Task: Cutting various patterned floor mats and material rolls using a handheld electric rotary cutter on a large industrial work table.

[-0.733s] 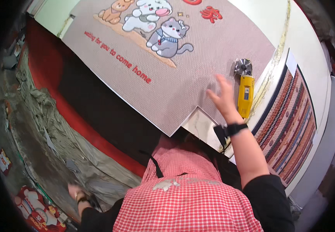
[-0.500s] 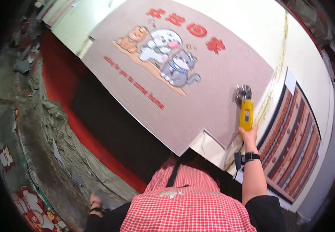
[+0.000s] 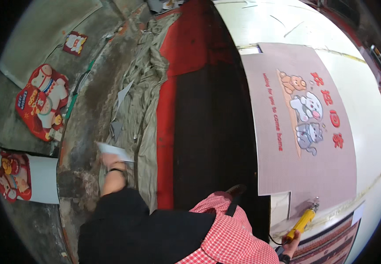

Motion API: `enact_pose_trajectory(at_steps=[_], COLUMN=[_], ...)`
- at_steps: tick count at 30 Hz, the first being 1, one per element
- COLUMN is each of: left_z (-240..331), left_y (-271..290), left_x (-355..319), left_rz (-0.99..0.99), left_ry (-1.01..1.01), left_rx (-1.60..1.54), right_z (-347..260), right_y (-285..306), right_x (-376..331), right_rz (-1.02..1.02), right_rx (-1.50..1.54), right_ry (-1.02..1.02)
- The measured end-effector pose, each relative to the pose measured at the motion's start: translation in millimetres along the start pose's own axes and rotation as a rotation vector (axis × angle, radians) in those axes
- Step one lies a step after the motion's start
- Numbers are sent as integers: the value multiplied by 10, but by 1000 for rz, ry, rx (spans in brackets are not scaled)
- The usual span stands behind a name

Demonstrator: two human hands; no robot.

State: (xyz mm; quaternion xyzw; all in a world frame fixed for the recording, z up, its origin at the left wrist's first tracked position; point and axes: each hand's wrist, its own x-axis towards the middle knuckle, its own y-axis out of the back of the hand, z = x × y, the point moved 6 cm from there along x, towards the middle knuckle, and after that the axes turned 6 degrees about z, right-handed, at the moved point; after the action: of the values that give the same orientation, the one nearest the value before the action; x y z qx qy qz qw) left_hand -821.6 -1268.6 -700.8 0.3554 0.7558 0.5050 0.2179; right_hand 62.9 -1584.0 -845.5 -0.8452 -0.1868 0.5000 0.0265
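Observation:
My right hand (image 3: pixel 292 244) is wrapped round the yellow body of a handheld electric cutter (image 3: pixel 304 223). The cutter's round metal head is over the near end of a mauve ribbed mat (image 3: pixel 283 180), beside a notch cut in its corner. Cartoon animals and red lettering are printed on the mat, which lies on a pale table. Over on the left, my left hand (image 3: pixel 108 159) reaches out above crumpled cloth at the floor's edge. A pale flat scrap (image 3: pixel 117 152) is right at its fingers. Motion blur hides whether those fingers grip it.
A striped patterned mat (image 3: pixel 331 244) lies at the table's near right. Between table and cloth (image 3: pixel 144 114) runs a dark gap with a red strip (image 3: pixel 165 145). Red cartoon-shaped mats (image 3: pixel 43 103) lie on the left floor. A cord trails from the cutter.
My view has swung left, so the printed mat now appears at the right. My left arm has reached out leftward and a pale scrap shows at its hand. The right hand keeps the cutter.

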Motion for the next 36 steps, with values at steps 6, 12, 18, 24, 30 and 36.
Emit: enact_pose_trajectory(at_steps=[6, 12, 18, 24, 30, 36], left_z=[137, 4084, 5223, 5029, 5668, 5276], left_y=[-130, 1109, 1400, 3497, 3769, 1318], left_x=[-532, -3711, -4222, -5549, -4613, -3022], left_rz=[184, 303, 431, 167, -52, -74], left_ry=[-148, -1524, -1940, -1967, -931, -506], left_rx=[421, -493, -326, -1566, -1963, -1452], right_z=[543, 882, 1176, 1374, 540, 212], right_y=[230, 1148, 1618, 1807, 965, 712], right_x=[-1228, -2038, -2594, -2630, -2326, -1698], right_rz=[99, 170, 131, 320, 405, 325], right_rx=[-19, -48, 4, 319, 288, 251], right_ry=[57, 244, 171, 155, 294, 289])
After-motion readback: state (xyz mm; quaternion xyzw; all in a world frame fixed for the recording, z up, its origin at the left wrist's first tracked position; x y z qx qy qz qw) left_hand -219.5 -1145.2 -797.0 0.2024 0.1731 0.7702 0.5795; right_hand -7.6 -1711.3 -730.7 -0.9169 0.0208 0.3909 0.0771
